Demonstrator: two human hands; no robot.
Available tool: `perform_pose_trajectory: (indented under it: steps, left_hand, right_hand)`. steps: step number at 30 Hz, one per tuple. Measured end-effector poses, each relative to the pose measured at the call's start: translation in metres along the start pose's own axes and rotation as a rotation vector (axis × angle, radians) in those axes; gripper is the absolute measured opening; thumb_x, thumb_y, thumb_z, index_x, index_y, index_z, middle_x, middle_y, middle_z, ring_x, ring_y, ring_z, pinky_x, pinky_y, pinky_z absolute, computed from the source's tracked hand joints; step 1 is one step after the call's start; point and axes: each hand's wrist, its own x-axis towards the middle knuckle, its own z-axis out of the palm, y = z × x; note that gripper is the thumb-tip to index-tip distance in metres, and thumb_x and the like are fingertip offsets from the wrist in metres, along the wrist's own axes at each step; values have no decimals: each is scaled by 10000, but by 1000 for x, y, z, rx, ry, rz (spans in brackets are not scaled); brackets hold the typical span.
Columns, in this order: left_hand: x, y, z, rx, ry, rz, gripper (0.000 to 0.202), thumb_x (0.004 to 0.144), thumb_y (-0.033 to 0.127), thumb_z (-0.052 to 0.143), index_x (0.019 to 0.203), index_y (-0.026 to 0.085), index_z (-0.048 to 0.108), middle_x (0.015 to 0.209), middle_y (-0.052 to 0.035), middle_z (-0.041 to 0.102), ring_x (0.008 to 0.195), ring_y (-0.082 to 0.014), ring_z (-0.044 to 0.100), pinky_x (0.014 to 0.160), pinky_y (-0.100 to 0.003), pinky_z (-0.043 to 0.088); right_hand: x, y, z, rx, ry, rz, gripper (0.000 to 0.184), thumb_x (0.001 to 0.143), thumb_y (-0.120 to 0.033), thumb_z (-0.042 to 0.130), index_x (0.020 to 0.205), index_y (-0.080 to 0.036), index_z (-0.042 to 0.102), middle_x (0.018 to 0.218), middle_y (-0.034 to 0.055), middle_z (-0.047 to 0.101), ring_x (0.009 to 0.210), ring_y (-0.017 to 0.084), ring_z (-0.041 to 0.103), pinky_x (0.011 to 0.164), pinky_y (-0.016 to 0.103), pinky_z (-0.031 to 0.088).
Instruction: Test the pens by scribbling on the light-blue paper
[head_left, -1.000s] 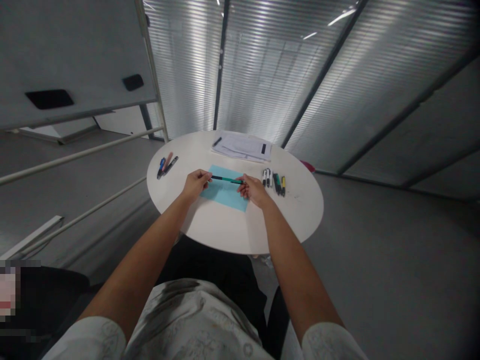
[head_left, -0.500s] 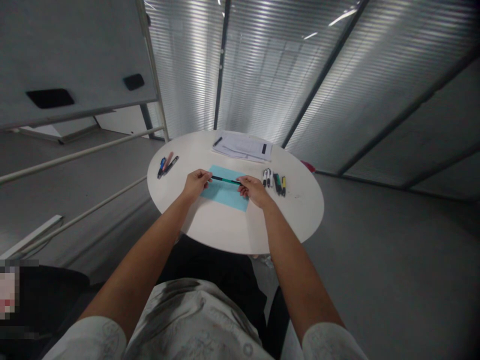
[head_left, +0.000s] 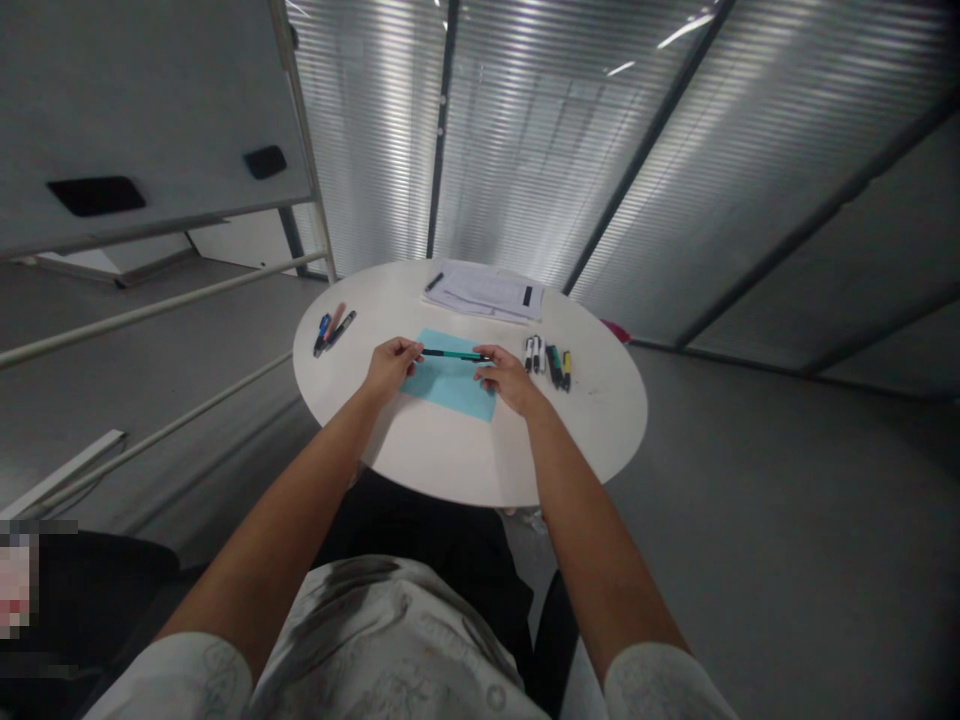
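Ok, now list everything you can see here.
Round white table: one, white, in front of the person
Rectangular paper sheet: one, light blue, flat on the table
Slim plastic pen: one, green and black, over the sheet
Pens: three, blue, pink and black, table's left
Markers: about five, white, green and yellow, table's right
Paper stack: one, white, far table edge
Slim pen: one, black, on the stack
Whiteboard: one, pale grey, far left
Left hand: one, pinching the green pen's left end
Right hand: one, pinching its right end
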Motion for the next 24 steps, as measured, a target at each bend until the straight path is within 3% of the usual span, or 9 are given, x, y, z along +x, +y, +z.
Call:
perform_pose_trajectory:
  steps: [3, 6, 11, 15, 18, 24]
  left_hand:
    - [-1, 1, 1, 0, -4, -3, 274, 704, 406, 720, 700, 155, 611, 612, -10, 619, 440, -69, 448, 436, -226, 308]
    - [-1, 1, 1, 2, -6, 0, 257, 711, 391, 712, 696, 154, 613, 606, -7, 613, 438, -69, 447, 430, -225, 306]
    - [0, 0, 0, 5, -11, 2, 257, 706, 392, 713, 707, 153, 620, 618, -3, 611, 438, -67, 455, 428, -223, 316]
    - [0, 0, 0, 13, -1, 1, 258, 715, 396, 703, 721, 151, 624, 631, -5, 615, 445, -68, 459, 429, -222, 322]
    - [0, 0, 0, 19, 2, 2, 259, 724, 402, 698, 741, 151, 635, 662, -14, 635, 453, -66, 459, 434, -220, 325]
    - [1, 0, 1, 28, 8, -15, 249, 721, 390, 701, 739, 151, 634, 670, -19, 638, 448, -67, 458, 434, -221, 313]
  right_hand:
    - [0, -2, 1, 28, 15, 76, 361, 747, -409, 718, 1021, -195, 621, 756, 2, 653, 554, 103, 615, 412, 186, 408]
    - [1, -1, 1, -27, 19, 103, 398, 812, -521, 641, 993, -168, 631, 640, 10, 646, 465, 90, 555, 388, 187, 368]
    - [2, 4, -1, -72, 12, -8, 431, 671, -401, 801, 1016, -192, 648, 689, -24, 649, 488, 79, 567, 401, 177, 369]
    - [3, 5, -2, -52, 14, 15, 410, 740, -484, 732, 1009, -182, 664, 797, 24, 694, 507, 79, 580, 388, 180, 365]
    - [3, 4, -1, -61, -16, 75, 462, 803, -565, 642, 1026, -161, 664, 688, 41, 694, 467, 89, 559, 380, 186, 359]
    - [1, 0, 2, -114, 12, 53, 428, 739, -517, 733, 983, -174, 664, 575, 2, 660, 440, 81, 526, 388, 177, 363]
